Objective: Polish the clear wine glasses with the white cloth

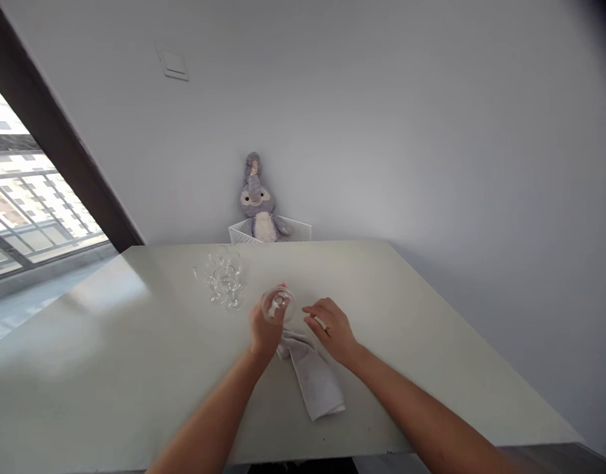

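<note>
My left hand point(266, 329) is wrapped around a clear stemmed glass point(285, 312), whose round mouth faces up toward me. Just to its right, my right hand point(334, 327) hovers with thumb and fingers apart and nothing between them; a ring shows on one finger. Below both hands a light grey cloth point(314, 380) lies loosely folded on the table. Beyond my left hand, to the left, several clear stemmed glasses point(226, 280) stand grouped close together. Their transparent outlines overlap, so single glasses are hard to tell apart.
The pale table point(149, 368) reaches toward a grey wall. Behind its far edge, a plush rabbit point(264, 227) sits in a white perforated basket point(301, 231). A light switch point(174, 63) is on the wall. At the left is a dark-framed window point(50, 112) with a railing outside.
</note>
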Available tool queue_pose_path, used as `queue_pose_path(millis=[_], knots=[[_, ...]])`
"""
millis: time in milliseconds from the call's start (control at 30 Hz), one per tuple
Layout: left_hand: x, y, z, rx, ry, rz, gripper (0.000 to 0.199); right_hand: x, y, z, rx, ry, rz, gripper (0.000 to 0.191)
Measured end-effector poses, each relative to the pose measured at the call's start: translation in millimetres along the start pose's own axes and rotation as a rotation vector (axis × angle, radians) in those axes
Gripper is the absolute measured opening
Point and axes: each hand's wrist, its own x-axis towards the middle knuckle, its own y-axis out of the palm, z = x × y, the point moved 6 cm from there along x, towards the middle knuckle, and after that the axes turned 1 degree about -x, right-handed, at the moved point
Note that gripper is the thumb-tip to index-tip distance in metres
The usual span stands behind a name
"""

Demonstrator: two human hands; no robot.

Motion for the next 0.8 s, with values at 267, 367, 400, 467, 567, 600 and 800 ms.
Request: queue_pose_path(millis=[267,367,400,467,567,600,800], knots=[[-25,35.4,10,-0.204,-0.157,0.225,0.044,-6,19,-15,0.274,0.256,-0.057,0.02],[-26,40.1,17,-0.157,-0.145,0.261,0.048,-7,23,-26,0.294,0.321,-0.091,0.018],[-27,41.7,19,-0.148,-0.133,0.271,0.049,-7,22,-31,0.301,0.342,-0.114,0.018],[-28,44.5,21,-0.15,-0.115,0.289,0.05,-6,18,-47,0.31,0.398,-0.165,0.021],[-29,45.6,26,-0.16,-0.135,0.295,0.053,-1,3,-83,0.286,0.512,-0.227,0.028],[-29,45.2,27,-0.149,-0.139,0.296,0.053,2,-6,-98,0.255,0.552,-0.261,0.03],[-26,44.2,33,-0.038,-0.077,0.323,0.044,16,-77,-187,-0.062,0.729,-0.468,0.03]])
